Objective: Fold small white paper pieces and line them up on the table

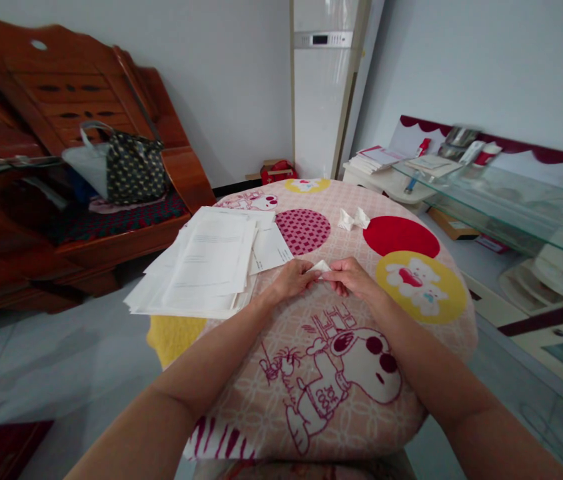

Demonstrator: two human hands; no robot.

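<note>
Between my two hands is a small folded piece of white paper (320,267), its peak pointing up. My left hand (292,279) pinches its left side, and my right hand (351,275) pinches the right side with the fingers curled under. Both hands are low over the round table, around its middle. Beyond them lie folded white paper pieces (354,219), standing up in points beside a red printed circle. To the left of my left hand spreads a stack of printed paper sheets (206,257). My fingers hide the lower part of the held paper.
A patterned cloth (361,413) covers the round table. On the left stands a wooden bench (81,80) with a dotted bag (136,167). A glass-topped cabinet (516,203) with papers and containers runs along the right. Behind the table rises a tall white air conditioner (321,93).
</note>
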